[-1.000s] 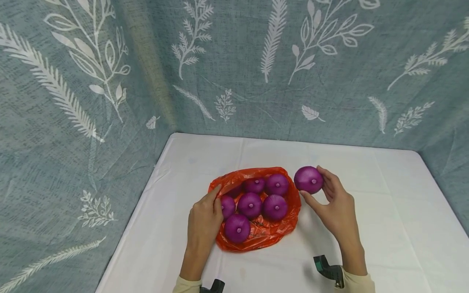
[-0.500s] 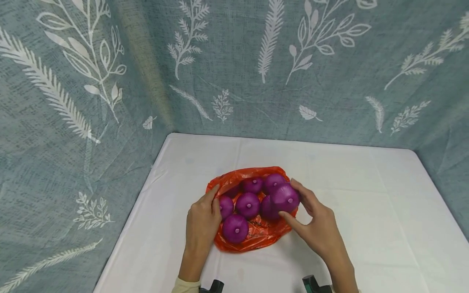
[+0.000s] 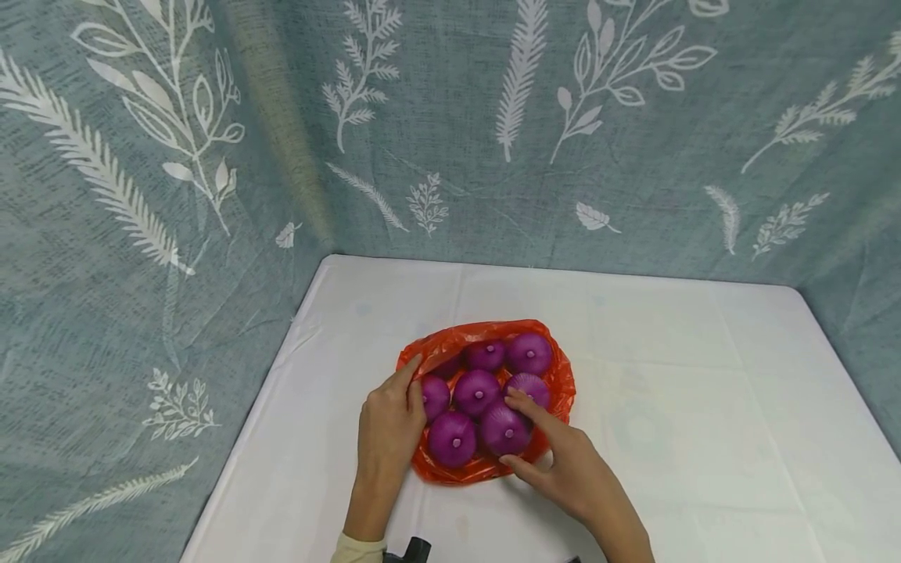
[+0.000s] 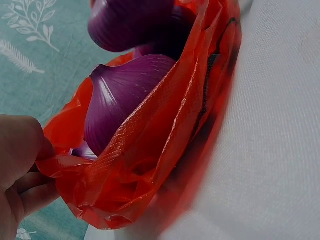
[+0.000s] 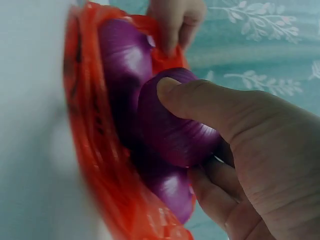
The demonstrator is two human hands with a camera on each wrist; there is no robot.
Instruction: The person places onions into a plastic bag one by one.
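Observation:
A red plastic bag [image 3: 556, 367] lies with its mouth spread wide, and several purple onions [image 3: 477, 393] sit inside it. My left hand [image 3: 390, 426] pinches the bag's rim on the left side; the left wrist view shows the red film [image 4: 115, 195] between thumb and fingers. Over the front right part of the bag, my right hand [image 3: 563, 461] grips an onion [image 3: 505, 430] between thumb and fingers. In the right wrist view the thumb lies across this held onion [image 5: 175, 120], close against the other onions. The hand partly covers an onion [image 3: 528, 387] behind it.
The bag rests on a table with a white cloth [image 3: 676, 375]. A blue-green curtain [image 3: 493, 203] with white leaf prints hangs behind the table and along its left side.
My right hand has carried the onion from beside the bag's right edge leftward and toward me, in over the bag's front part. My left hand keeps its hold on the rim.

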